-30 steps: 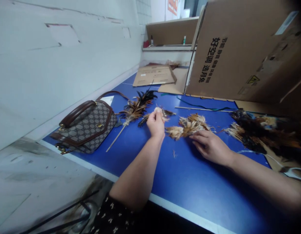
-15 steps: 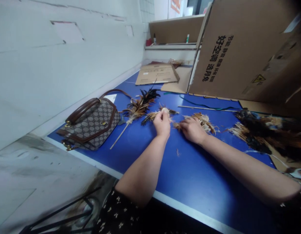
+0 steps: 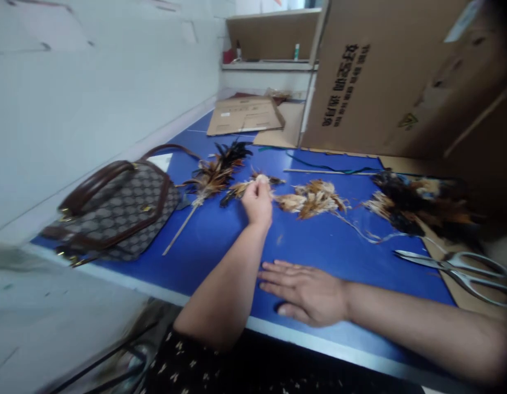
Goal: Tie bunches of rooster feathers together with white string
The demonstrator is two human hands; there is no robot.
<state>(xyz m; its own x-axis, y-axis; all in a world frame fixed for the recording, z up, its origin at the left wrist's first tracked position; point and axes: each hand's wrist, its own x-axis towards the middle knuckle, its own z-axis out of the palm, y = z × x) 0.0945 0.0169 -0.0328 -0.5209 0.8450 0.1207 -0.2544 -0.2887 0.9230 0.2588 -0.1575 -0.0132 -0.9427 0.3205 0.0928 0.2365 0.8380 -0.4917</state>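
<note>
Blue table (image 3: 220, 246), brown-and-black feathers (image 3: 224, 164), tan cardboard (image 3: 385, 93)

White wall (image 3: 114, 93) along the left, blue table (image 3: 212, 235) with pale edge, brown-backed shelf (image 3: 270, 67) at the far end, bright light (image 3: 297, 5) above it.

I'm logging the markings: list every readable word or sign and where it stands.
"好空调 选月兔": large, sideways on the upright cardboard; first character blurred.
Smaller line beside it: too blurred.
Yellow triangle, same cardboard: symbol blurred.
Print on flat cardboard: too small.
Handbag emblem: too small.
</note>
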